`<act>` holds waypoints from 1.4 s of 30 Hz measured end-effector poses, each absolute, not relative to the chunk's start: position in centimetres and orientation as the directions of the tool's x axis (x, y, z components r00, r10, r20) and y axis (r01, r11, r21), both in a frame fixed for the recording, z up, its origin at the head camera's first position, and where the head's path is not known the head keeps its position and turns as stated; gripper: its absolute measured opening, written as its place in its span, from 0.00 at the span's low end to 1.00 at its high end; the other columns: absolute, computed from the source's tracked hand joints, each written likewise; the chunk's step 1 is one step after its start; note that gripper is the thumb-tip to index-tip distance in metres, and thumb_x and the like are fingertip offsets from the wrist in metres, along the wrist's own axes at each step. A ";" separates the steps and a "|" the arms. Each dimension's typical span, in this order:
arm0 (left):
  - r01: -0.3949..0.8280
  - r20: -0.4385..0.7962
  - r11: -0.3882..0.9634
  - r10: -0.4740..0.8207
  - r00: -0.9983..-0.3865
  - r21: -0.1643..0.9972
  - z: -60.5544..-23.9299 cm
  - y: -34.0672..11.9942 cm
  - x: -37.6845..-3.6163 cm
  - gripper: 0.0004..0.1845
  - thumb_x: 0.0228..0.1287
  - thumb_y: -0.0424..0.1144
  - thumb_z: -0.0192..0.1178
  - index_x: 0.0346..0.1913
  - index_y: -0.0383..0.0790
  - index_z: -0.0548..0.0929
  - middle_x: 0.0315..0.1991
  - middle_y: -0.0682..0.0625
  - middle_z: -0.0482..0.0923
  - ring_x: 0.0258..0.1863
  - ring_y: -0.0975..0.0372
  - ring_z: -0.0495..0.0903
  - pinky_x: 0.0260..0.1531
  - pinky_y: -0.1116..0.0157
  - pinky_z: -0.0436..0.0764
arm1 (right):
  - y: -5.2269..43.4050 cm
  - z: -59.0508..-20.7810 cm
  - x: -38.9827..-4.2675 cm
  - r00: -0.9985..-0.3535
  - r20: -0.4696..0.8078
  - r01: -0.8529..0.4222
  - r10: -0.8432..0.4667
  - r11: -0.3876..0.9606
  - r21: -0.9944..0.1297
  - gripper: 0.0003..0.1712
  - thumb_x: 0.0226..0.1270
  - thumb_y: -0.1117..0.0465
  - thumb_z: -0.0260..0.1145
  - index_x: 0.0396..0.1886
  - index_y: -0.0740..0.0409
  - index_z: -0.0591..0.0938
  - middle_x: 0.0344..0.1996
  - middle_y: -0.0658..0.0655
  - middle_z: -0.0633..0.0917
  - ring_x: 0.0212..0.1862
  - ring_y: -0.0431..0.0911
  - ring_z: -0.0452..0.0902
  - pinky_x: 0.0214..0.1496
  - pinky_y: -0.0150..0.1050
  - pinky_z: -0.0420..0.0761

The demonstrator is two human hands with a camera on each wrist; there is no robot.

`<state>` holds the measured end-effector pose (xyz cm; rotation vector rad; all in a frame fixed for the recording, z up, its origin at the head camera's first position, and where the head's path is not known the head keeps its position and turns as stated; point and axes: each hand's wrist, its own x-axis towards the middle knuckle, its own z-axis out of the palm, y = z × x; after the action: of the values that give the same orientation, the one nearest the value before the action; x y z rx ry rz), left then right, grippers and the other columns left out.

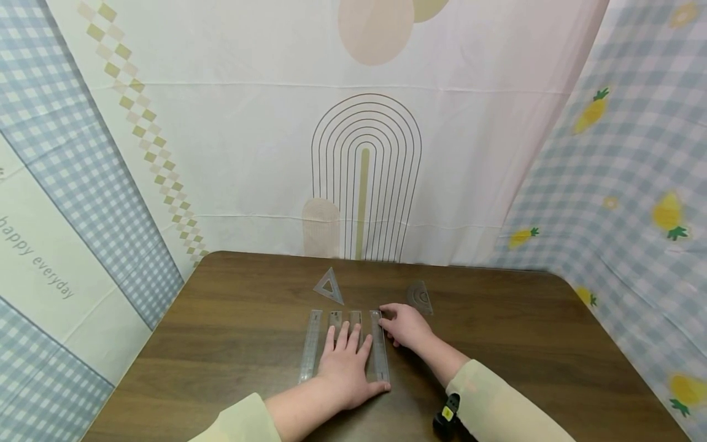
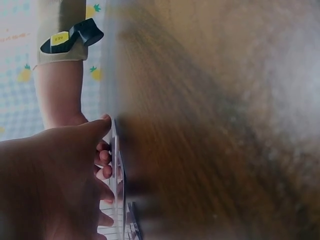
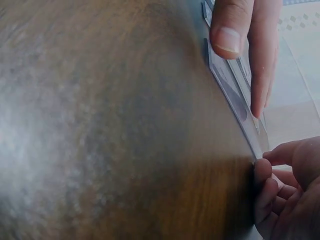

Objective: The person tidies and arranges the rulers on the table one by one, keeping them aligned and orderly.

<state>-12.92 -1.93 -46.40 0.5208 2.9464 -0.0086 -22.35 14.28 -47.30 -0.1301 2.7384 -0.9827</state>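
Note:
Several clear rulers lie roughly side by side on the table. My left hand (image 1: 345,374) rests palm down with spread fingers over the two middle rulers, a left-middle ruler (image 1: 335,316) and a right-middle ruler (image 1: 356,316). Its thumb reaches the near end of the rightmost ruler (image 1: 378,344). At that ruler's far end, my right hand (image 1: 409,326) pinches the edge between thumb and curled fingers, as the right wrist view shows. Left of the left hand lies the leftmost ruler (image 1: 312,344). The left hand hides much of the middle rulers.
A clear set square (image 1: 336,293) lies beyond the rulers, with a clear protractor (image 1: 420,298) farther right. The brown wooden table (image 1: 221,331) ends at a hanging white patterned cloth (image 1: 248,153). A black wrist device (image 1: 446,417) sits by the right sleeve.

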 end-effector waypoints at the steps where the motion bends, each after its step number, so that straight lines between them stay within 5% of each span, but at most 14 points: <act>1: 0.342 -0.143 0.940 0.341 -0.929 0.024 -46.4 -2.0 -12.9 0.54 0.54 0.83 0.42 0.77 0.52 0.62 0.78 0.44 0.52 0.77 0.47 0.46 0.73 0.43 0.42 | 14.3 -47.3 -22.3 -0.970 -0.183 -0.005 -0.158 0.770 -0.638 0.23 0.70 0.56 0.66 0.63 0.53 0.80 0.15 0.52 0.80 0.13 0.45 0.75 0.19 0.40 0.75; 25: 0.278 -0.045 0.952 0.286 -0.957 0.126 -45.5 -3.7 -14.4 0.45 0.65 0.74 0.44 0.76 0.48 0.63 0.77 0.41 0.55 0.77 0.44 0.48 0.71 0.40 0.45 | 14.1 -46.6 -22.6 -0.980 -0.109 -0.035 -0.164 0.690 -0.723 0.20 0.73 0.55 0.62 0.62 0.54 0.79 0.20 0.53 0.82 0.18 0.48 0.77 0.23 0.41 0.76; 34: 0.188 -0.008 0.966 0.193 -0.981 0.178 -45.1 -5.0 -16.2 0.46 0.65 0.74 0.45 0.77 0.46 0.63 0.76 0.39 0.55 0.76 0.42 0.47 0.71 0.39 0.44 | 13.1 -45.8 -23.3 -0.967 -0.063 -0.119 -0.245 0.659 -0.743 0.21 0.73 0.55 0.63 0.63 0.55 0.79 0.23 0.57 0.82 0.21 0.50 0.79 0.24 0.40 0.77; 42: 0.057 -0.045 0.981 0.066 -0.997 0.185 -45.0 -6.8 -18.9 0.47 0.65 0.74 0.44 0.77 0.47 0.61 0.77 0.39 0.53 0.77 0.42 0.45 0.71 0.39 0.42 | 11.8 -45.3 -24.7 -0.953 0.004 -0.215 -0.304 0.665 -0.715 0.20 0.72 0.57 0.64 0.61 0.56 0.81 0.27 0.49 0.80 0.24 0.43 0.74 0.26 0.40 0.75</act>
<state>-18.95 -6.78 -44.99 0.0953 3.0757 0.2844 -24.66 11.77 -45.27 -0.4320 2.7599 -1.1631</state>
